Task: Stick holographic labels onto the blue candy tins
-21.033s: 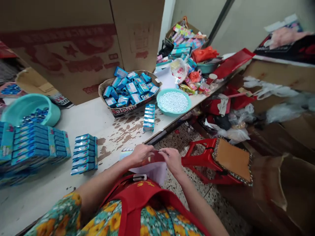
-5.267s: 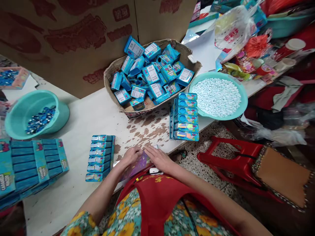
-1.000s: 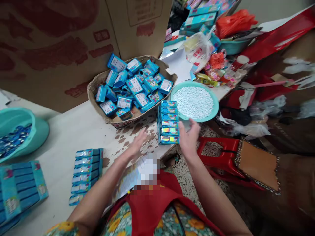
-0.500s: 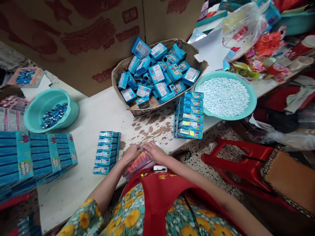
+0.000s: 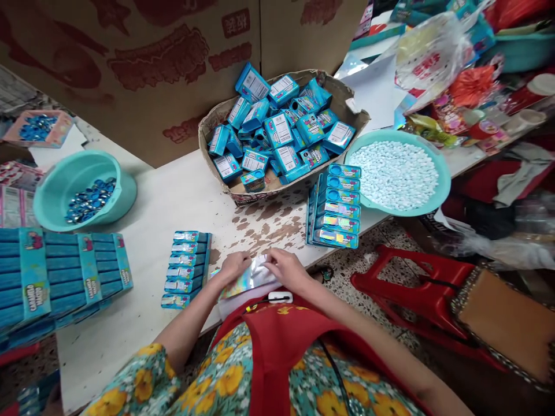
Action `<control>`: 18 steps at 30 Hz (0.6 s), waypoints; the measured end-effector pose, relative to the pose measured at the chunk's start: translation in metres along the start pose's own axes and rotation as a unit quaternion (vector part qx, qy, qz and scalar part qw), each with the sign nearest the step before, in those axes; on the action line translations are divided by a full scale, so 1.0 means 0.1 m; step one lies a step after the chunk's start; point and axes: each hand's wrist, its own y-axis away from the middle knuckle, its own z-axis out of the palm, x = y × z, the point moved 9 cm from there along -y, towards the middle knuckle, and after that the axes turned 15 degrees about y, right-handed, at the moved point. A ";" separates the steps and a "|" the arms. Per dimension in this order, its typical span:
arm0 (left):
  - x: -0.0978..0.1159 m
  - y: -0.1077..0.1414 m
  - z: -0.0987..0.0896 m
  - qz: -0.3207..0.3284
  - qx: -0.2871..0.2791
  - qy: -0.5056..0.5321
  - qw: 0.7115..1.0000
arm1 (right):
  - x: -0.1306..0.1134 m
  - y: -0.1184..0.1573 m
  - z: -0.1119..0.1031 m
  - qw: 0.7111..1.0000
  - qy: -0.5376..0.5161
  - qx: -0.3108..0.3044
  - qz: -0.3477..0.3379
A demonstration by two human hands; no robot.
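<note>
My left hand [image 5: 235,267] is closed at the left end of a shiny, rainbow-reflecting sheet [image 5: 250,278], low against my body at the table's edge. The fingertips of my right hand [image 5: 284,269] pinch the sheet's upper right part, which looks silvery and bent up. Something pale lies beneath the sheet, partly hidden by it. To the left of my left hand, a row of small blue boxes [image 5: 181,270] lies in a blue tray. Beyond my right hand stands another filled blue tray [image 5: 333,207], with shiny stickers on its nearer boxes.
A torn cardboard box [image 5: 236,197] of loose blue boxes stands ahead. On its right is a teal basin [image 5: 443,193] of white candies; on the left, a teal tub [image 5: 130,193] of blue wrapped pieces and stacked blue trays [image 5: 65,277]. A red stool [image 5: 390,271] stands at right.
My right hand has moved slightly right and gone from lying flat on the sheet to pinching it. The sheet's right part is now lifted and shows silver. My left hand stays at its left end.
</note>
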 end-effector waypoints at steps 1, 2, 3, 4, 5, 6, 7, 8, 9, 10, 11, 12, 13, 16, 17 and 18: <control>0.13 0.04 -0.05 0.018 0.018 0.021 0.999 | 0.01 0.02 -0.16 0.999 -0.023 0.015 0.030; 0.31 0.09 -0.09 0.048 0.028 0.064 0.996 | 0.02 0.04 -0.31 0.997 -0.041 0.025 0.054; 0.53 0.16 -0.10 0.086 0.018 0.125 0.988 | 0.02 0.07 -0.45 0.995 -0.055 0.032 0.070; 0.77 0.24 -0.08 0.125 -0.011 0.189 0.974 | 0.01 0.10 -0.57 0.994 -0.066 0.036 0.082; 1.00 0.32 -0.03 0.156 -0.052 0.244 0.956 | 0.01 0.13 -0.69 0.992 -0.072 0.040 0.093; 1.21 0.39 0.03 0.170 -0.096 0.278 0.940 | 0.01 0.16 -0.80 0.991 -0.071 0.046 0.106; 1.37 0.45 0.10 0.168 -0.133 0.289 0.933 | 0.01 0.20 -0.91 0.989 -0.060 0.056 0.121; 1.50 0.48 0.16 0.154 -0.155 0.288 0.932 | 0.02 0.24 -1.03 0.988 -0.036 0.073 0.134; 1.61 0.49 0.20 0.139 -0.164 0.285 0.934 | 0.03 0.28 -1.16 0.984 -0.001 0.098 0.148; 1.72 0.47 0.22 0.131 -0.166 0.280 0.936 | 0.05 0.32 -1.30 0.977 0.041 0.129 0.163; 1.84 0.44 0.22 0.134 -0.168 0.274 0.937 | 0.08 0.35 -1.44 0.967 0.080 0.162 0.178; 1.99 0.39 0.21 0.148 -0.169 0.266 0.938 | 0.12 0.37 -1.58 0.957 0.109 0.191 0.191; 2.15 0.33 0.20 0.171 -0.168 0.253 0.937 | 0.19 0.37 -1.70 0.947 0.127 0.214 0.205; 2.66 0.07 0.11 0.257 -0.147 0.230 0.927 | 0.50 0.27 -1.99 0.923 0.156 0.247 0.250; 2.82 -0.03 0.09 0.279 -0.140 0.228 0.922 | 0.62 0.21 -2.08 0.915 0.167 0.254 0.265; 2.95 -0.14 0.08 0.295 -0.134 0.227 0.918 | 0.74 0.15 -2.15 0.906 0.179 0.261 0.282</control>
